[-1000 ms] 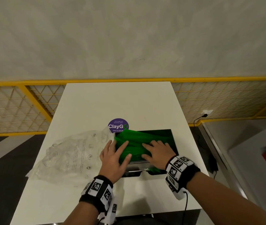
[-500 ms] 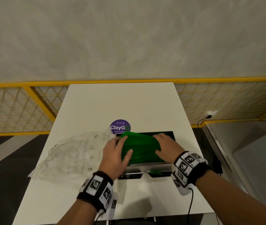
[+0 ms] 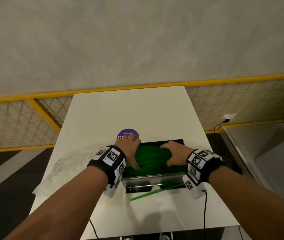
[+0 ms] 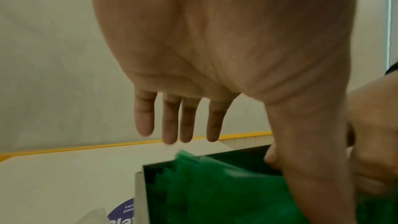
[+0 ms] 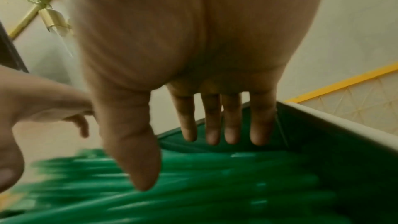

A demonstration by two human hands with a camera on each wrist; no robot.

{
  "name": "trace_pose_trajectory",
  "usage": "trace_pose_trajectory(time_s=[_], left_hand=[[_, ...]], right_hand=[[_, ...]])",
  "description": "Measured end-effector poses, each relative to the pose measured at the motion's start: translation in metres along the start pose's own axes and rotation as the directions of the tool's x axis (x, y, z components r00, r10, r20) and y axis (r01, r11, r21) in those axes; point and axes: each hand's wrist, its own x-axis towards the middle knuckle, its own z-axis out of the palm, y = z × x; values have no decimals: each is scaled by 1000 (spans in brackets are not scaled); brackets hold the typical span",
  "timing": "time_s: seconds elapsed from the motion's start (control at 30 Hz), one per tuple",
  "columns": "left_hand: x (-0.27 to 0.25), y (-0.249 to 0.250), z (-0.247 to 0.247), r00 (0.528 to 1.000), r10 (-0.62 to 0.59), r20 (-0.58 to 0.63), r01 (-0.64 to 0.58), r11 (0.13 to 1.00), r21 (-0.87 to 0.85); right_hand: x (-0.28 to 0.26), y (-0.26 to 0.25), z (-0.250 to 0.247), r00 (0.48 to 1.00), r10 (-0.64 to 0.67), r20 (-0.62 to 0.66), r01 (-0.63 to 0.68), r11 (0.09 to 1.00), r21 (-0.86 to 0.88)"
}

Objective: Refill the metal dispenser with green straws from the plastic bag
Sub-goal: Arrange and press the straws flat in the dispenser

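Green straws [image 3: 152, 159] fill the open dispenser [image 3: 155, 177] on the tabletop [image 3: 137, 108]. Both hands hover over it, left hand [image 3: 130, 151] at its left end, right hand [image 3: 176, 155] at its right, fingers [image 5: 212, 122] straight and spread, gripping nothing. The bag [image 3: 71, 168] lies slack left of the dispenser. Levelling looks like the step in hand. One stray straw [image 3: 144, 194] pokes from the dispenser's front slot; next it likely needs tucking back.

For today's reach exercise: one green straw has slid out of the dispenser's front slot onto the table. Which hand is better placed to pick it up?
Right, probably. The stray straw runs from the slot toward the right hand; both hands hover open above the dispenser.
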Motion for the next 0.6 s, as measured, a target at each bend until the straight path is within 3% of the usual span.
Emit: trace_pose_trajectory(time_s=[0.07,0.17,0.23,0.27,0.3,0.33,0.37,0.4,0.47,0.5,0.6], left_hand=[[-1,-1,5,997,-7,82,10,999,-34],[-2,0,10,999,-3,48,4,1000,-29],[-4,0,16,1000,4,-20,-4,1000,-9],[-5,0,20,999,5,-51,-6,1000,-6],[-7,1,23,997,9,-75,-10,1000,-6],[-8,1,26,997,14,-82,-15,1000,-11],[-9,0,32,997,16,-74,-18,1000,-25],[-11,-1,35,997,15,-78,-17,999,-35],[-12,-4,39,994,9,-110,-13,999,-34],[-13,-5,41,992,4,-125,-10,999,-46],[-11,-5,39,990,-7,-140,-4,997,-76]], right_hand=[[-5,-1,0,998,-26,63,29,999,-44],[-8,-4,2,997,-21,79,21,1000,2],[-22,-9,3,997,-55,-61,50,996,-69],[-34,-12,8,970,-129,-208,102,986,-135],[-48,-16,16,908,-246,-340,190,963,-190],[-60,-19,29,856,-357,-374,292,931,-221],[-72,-21,49,843,-430,-322,372,900,-227],[-78,-19,71,872,-444,-208,399,889,-223],[-72,-6,109,943,-322,81,332,904,-267],[-62,1,124,952,-254,170,296,903,-311],[-26,7,148,958,-180,223,247,914,-322]])
